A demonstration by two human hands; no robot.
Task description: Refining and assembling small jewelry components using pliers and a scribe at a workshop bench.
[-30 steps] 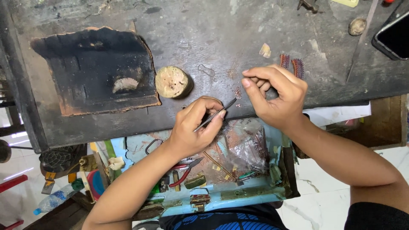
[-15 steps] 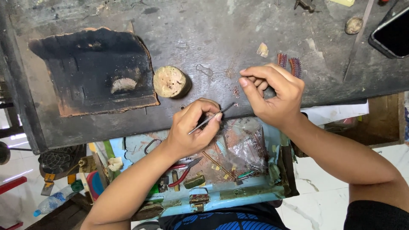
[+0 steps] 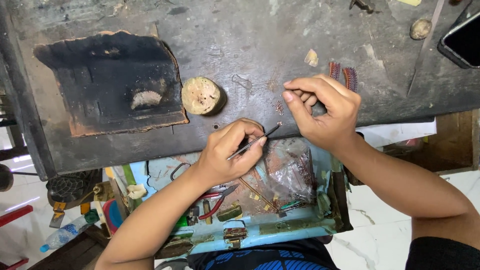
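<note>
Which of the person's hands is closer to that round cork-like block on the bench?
The left hand: it sits just below and to the right of the round block, holding tweezers. The right hand is farther off to the right.

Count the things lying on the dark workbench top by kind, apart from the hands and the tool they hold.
Round cork-like wooden block: 1
Charred black board: 1
Small reddish ridged combs: 2
Pale stone-like lumps: 2
Black flat phone: 1
Total: 7

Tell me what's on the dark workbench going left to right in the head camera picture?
Burnt black board → round cork-like block → left hand holding tweezers → right hand → small ribbed red pieces → phone.
</note>
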